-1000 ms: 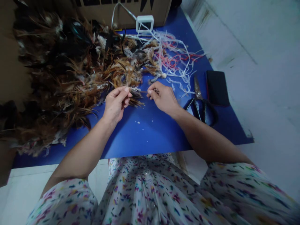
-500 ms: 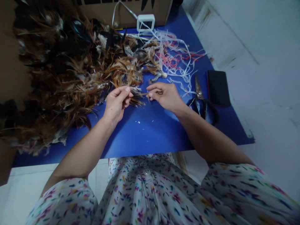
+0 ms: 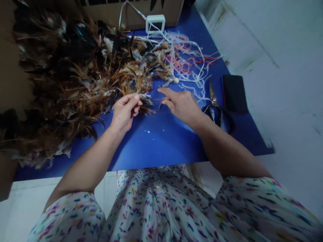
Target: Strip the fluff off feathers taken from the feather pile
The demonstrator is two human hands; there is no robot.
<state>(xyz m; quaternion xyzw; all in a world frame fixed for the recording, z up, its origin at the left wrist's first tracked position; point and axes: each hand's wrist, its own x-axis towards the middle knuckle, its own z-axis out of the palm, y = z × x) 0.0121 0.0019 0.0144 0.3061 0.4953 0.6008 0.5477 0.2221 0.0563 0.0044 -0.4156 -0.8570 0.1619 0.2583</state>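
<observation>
A blue desk (image 3: 161, 148) carries everything here, and the broadest thing on it is a feather heap (image 3: 75, 77), brown, black and pale, spread over the left part. Behind the heap stands a cardboard box (image 3: 174, 16) with dark lettering along its front. At the heap's far right edge lies a tangle of plastic ribbon (image 3: 185, 67), white and red strips looped together. Well to the right of the heap is a pair of scissors (image 3: 214, 101) (the black handles partly covered by the forearm). The right hand (image 3: 185, 106) hovers to the right of the heap, its index finger stretched out, and the left hand (image 3: 126, 109) is at the heap's near edge. Farthest right of the heap, a flat black case (image 3: 234, 94) lies just beside the scissors. A small white-framed display (image 3: 155, 24) stands beyond the heap, in front of the box. The left fingers are closed on a feather bundle (image 3: 146, 109), its tips pointing right, at the heap's near right edge. Beside it, a thin brown strand (image 3: 159, 105) curves at the right thumb; it is probably a single feather, though whether the right fingers grip it I cannot tell.
</observation>
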